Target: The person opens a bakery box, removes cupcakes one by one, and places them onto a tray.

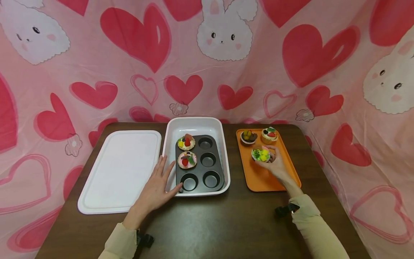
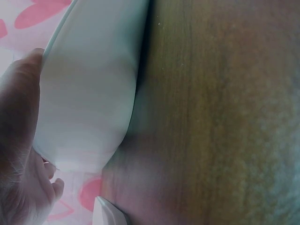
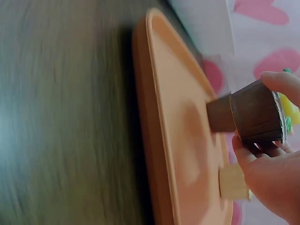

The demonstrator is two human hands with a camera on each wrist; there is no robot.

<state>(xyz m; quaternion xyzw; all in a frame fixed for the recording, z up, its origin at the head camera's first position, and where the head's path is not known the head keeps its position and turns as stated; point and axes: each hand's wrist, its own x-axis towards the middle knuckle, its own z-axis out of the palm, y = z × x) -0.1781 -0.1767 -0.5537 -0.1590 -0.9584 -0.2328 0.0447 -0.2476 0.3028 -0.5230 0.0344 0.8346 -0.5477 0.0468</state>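
My right hand [image 1: 276, 164] grips a cupcake [image 1: 260, 154] with green and yellow topping in a dark brown cup, just over the orange tray [image 1: 255, 178]. Two more cupcakes stand at that tray's far end: a dark-cupped one [image 1: 248, 137] and a pale-cupped one [image 1: 270, 135]. My left hand [image 1: 158, 187], fingers spread, rests on the near left rim of the white basin [image 1: 226, 158]. Inside the basin lies a dark muffin tin [image 1: 198, 169]. Its left column holds two fruit-topped cupcakes, one at the back [image 1: 185, 142] and one in the middle [image 1: 187, 160]; the other cups are bare.
To the left of the basin a flat white tray [image 1: 121, 169] lies on the dark wooden table [image 1: 207, 226]. Behind the table hangs a pink cloth [image 1: 191, 46] with hearts and rabbits.
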